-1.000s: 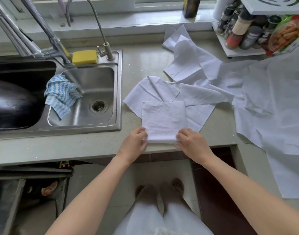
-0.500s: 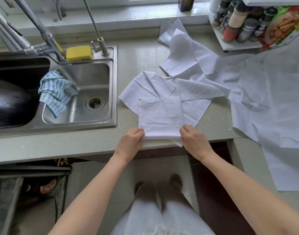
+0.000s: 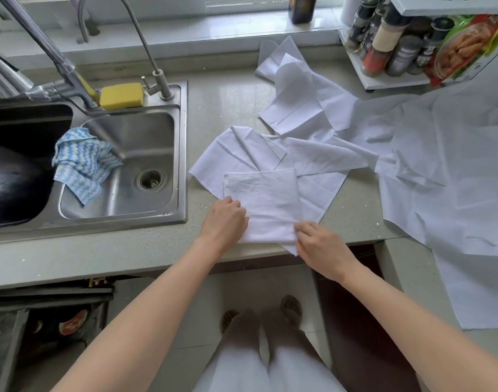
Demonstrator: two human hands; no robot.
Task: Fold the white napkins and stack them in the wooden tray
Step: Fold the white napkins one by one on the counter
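Note:
A white napkin (image 3: 263,199), folded to a square, lies on the grey counter (image 3: 146,250) near its front edge. My left hand (image 3: 225,219) grips its near left corner with curled fingers. My right hand (image 3: 317,244) pinches the near right corner. Under and behind it lie loose white napkins (image 3: 307,154), spread and overlapping. Another unfolded napkin (image 3: 298,100) lies further back. No wooden tray is in view.
A steel sink (image 3: 117,165) with a blue-white cloth (image 3: 82,165) and yellow sponge (image 3: 121,95) is at the left. A spice rack (image 3: 397,49) stands at the back right. A large white cloth (image 3: 454,171) drapes over the counter's right side.
Both hands slid slightly along the napkin's near edge, and a lower strip of it now shows folded under my fingers. The camera shifted a little.

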